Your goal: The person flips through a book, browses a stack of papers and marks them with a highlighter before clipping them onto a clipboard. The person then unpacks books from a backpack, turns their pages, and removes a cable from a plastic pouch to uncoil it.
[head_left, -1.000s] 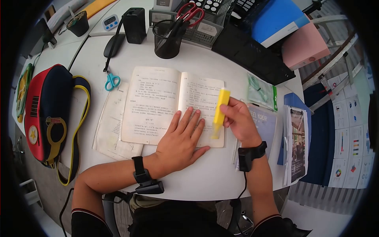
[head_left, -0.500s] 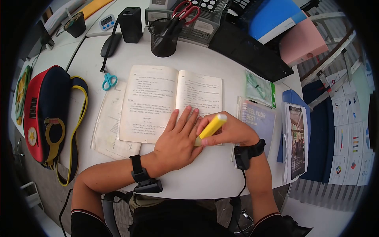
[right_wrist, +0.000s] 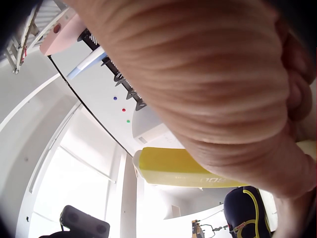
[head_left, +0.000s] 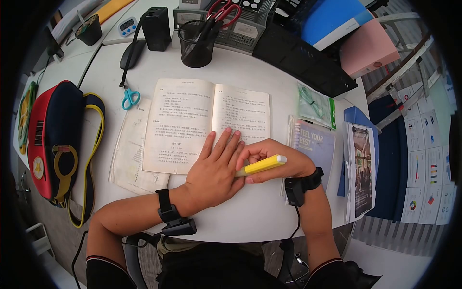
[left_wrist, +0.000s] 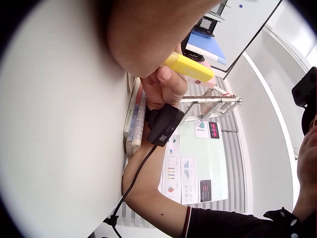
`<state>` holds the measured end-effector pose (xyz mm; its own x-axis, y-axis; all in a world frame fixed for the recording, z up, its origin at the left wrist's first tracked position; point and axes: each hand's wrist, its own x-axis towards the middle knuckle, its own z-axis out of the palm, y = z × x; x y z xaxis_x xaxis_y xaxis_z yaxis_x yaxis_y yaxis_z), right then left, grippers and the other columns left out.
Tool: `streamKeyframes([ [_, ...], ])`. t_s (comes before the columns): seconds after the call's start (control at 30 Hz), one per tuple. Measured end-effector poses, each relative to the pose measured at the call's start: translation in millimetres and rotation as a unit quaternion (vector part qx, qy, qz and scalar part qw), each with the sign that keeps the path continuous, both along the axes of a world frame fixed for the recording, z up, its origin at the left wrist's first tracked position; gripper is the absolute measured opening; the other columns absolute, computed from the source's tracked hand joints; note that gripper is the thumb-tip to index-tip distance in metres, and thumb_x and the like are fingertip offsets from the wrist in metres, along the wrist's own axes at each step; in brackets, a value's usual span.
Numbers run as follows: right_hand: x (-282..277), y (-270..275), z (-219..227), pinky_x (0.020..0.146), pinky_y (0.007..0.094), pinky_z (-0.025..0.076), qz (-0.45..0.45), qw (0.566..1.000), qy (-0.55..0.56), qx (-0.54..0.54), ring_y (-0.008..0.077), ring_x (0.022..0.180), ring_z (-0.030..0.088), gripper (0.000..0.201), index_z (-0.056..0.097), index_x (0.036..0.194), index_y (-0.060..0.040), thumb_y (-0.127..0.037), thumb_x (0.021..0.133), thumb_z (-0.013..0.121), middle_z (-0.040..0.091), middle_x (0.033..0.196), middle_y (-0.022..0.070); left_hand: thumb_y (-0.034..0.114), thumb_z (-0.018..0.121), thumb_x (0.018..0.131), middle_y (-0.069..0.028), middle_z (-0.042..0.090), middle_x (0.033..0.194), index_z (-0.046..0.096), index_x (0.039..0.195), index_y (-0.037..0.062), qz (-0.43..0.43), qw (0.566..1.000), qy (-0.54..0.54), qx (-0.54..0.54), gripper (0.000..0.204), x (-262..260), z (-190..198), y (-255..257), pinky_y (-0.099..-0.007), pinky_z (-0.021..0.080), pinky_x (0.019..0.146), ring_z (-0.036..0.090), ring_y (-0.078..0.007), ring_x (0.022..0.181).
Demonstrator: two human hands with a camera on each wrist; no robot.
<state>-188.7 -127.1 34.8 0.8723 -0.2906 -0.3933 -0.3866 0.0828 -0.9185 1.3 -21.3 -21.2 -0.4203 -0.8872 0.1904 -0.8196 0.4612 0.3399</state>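
Observation:
My left hand lies spread over the lower right part of an open book, its fingers straight. A yellow highlighter is gripped in my right hand; it lies nearly level, its white end outward to the right. Its translucent end meets my left hand by the thumb and index finger and is partly hidden. The left wrist view shows the highlighter held in my right hand. Up close in the right wrist view, the highlighter passes beneath my right hand.
An older booklet lies partly under the book. Blue scissors and a pen cup stand beyond it. To the right are a spiral notebook, a plastic packet and a clipboard. A red and navy bag sits left.
My right hand has come left from over the right page to my left hand. The highlighter has tipped from upright to nearly level, its white end now outward to the right. My left hand stays on the book.

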Motion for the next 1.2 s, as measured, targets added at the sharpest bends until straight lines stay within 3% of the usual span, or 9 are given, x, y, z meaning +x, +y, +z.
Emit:
streamKeyframes([
  [0.2, 2, 2, 0, 0.065, 0.0203, 0.039, -0.013, 1.0, -0.019, 0.01, 0.0039, 0.071, 0.049, 0.026, 0.066, 0.102, -0.0065, -0.004, 0.077, 0.072, 0.056, 0.078, -0.0042, 0.044, 0.053, 0.091, -0.0262, 0.039, 0.149, 0.046, 0.141, -0.0053, 0.0, 1.0, -0.005, -0.002, 0.07, 0, 0, 0, -0.0546, 0.013, 0.12, 0.026, -0.0401, 0.146],
  [0.3, 0, 2, -6, 0.064, 0.0219, 0.04, -0.01, 1.0, -0.01, -0.02, 0.0053, 0.071, 0.049, 0.03, 0.065, 0.104, -0.0041, -0.003, 0.075, 0.068, 0.057, 0.081, -0.0028, 0.046, 0.051, 0.092, -0.0264, 0.039, 0.149, 0.045, 0.141, -0.0054, 0.003, 1.0, -0.012, -0.004, 0.071, -1, 0, 0, -0.0548, 0.013, 0.12, 0.026, -0.0403, 0.145],
  [0.37, -1, 2, -6, 0.06, 0.0208, 0.035, -0.024, 0.995, 0.033, -0.087, 0.003, 0.064, 0.044, 0.031, 0.067, 0.103, -0.0083, -0.002, 0.073, 0.068, 0.055, 0.077, -0.0043, 0.047, 0.049, 0.092, -0.0266, 0.039, 0.149, 0.045, 0.141, -0.0053, 0.003, 1.0, -0.014, -0.006, 0.071, -1, 0, 0, -0.0549, 0.013, 0.12, 0.026, -0.0405, 0.146],
  [0.57, -1, 2, -7, 0.062, 0.0209, 0.04, -0.055, 0.996, 0.046, -0.063, 0.005, 0.068, 0.049, 0.041, 0.064, 0.113, -0.0038, -0.006, 0.072, 0.068, 0.058, 0.084, -0.0011, 0.049, 0.043, 0.093, -0.0274, 0.039, 0.149, 0.044, 0.142, -0.0047, 0.003, 1.0, -0.024, -0.01, 0.072, -1, 2, -1, -0.0553, 0.012, 0.12, 0.026, -0.0411, 0.146],
  [0.67, 1, 3, -4, 0.064, 0.0235, 0.042, -0.066, 0.996, 0.041, -0.042, 0.0083, 0.069, 0.05, 0.039, 0.062, 0.111, 0.0013, -0.006, 0.073, 0.066, 0.058, 0.083, 0.0023, 0.049, 0.043, 0.094, -0.0275, 0.039, 0.15, 0.043, 0.143, -0.0041, 0.002, 1.0, -0.024, -0.01, 0.073, -1, 2, -1, -0.0553, 0.012, 0.12, 0.026, -0.0412, 0.146],
  [0.8, 1, 3, -4, 0.064, 0.0236, 0.043, -0.066, 0.996, 0.043, -0.041, 0.008, 0.07, 0.05, 0.038, 0.062, 0.11, 0.0012, -0.006, 0.073, 0.066, 0.059, 0.083, 0.0022, 0.05, 0.043, 0.094, -0.0274, 0.038, 0.15, 0.043, 0.143, -0.0037, 0.002, 1.0, -0.025, -0.008, 0.073, -1, 2, -1, -0.0553, 0.012, 0.12, 0.026, -0.0412, 0.146],
  [0.9, 0, 2, -4, 0.064, 0.0239, 0.043, -0.059, 0.996, 0.047, -0.045, 0.0082, 0.07, 0.051, 0.037, 0.063, 0.109, 0.0006, -0.007, 0.073, 0.067, 0.059, 0.083, 0.0024, 0.05, 0.043, 0.094, -0.0272, 0.038, 0.15, 0.044, 0.143, -0.004, 0.0, 1.0, -0.026, -0.005, 0.073, -1, 2, -1, -0.0554, 0.012, 0.12, 0.026, -0.0411, 0.146],
  [0.97, -2, 2, -10, 0.059, 0.0214, 0.038, -0.041, 0.996, 0.034, -0.073, 0.0047, 0.065, 0.046, 0.034, 0.068, 0.106, -0.0094, -0.005, 0.072, 0.068, 0.056, 0.08, -0.0029, 0.05, 0.043, 0.094, -0.0271, 0.038, 0.151, 0.045, 0.142, -0.0042, -0.001, 1.0, -0.03, -0.006, 0.073, -1, 1, -1, -0.0555, 0.012, 0.12, 0.025, -0.041, 0.146],
  [1.2, -3, 2, -11, 0.059, 0.022, 0.037, -0.031, 0.995, 0.04, -0.09, 0.006, 0.064, 0.045, 0.029, 0.068, 0.101, -0.0111, -0.007, 0.072, 0.069, 0.054, 0.076, -0.0034, 0.052, 0.043, 0.094, -0.0266, 0.038, 0.151, 0.048, 0.14, -0.0058, -0.001, 0.999, -0.031, -0.013, 0.074, -2, -2, -1, -0.0556, 0.011, 0.12, 0.025, -0.0408, 0.146],
])
